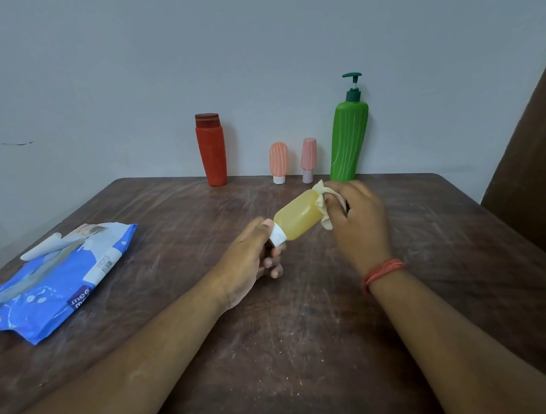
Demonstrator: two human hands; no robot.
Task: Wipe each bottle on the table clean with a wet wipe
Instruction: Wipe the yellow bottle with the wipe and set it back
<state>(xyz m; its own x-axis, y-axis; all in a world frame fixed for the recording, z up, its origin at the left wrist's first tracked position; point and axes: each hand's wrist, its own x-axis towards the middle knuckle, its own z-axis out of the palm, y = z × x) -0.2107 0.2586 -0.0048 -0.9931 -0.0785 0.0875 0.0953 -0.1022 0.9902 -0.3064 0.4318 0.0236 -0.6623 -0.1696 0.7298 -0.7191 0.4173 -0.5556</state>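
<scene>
My left hand (250,259) grips the white cap of a small yellow bottle (296,216), holding it tilted above the table with its base pointing up and to the right. My right hand (356,217) pinches a crumpled pale wet wipe (321,198) against the bottle's base end. Along the wall stand a red bottle (211,149), an orange tube (278,162), a pink tube (308,159) and a tall green pump bottle (349,135), all upright.
A blue pack of wet wipes (52,280) lies at the left of the brown wooden table (290,334), its flap lifted. A grey wall rises right behind the bottles. A dark brown panel (533,157) stands at the far right.
</scene>
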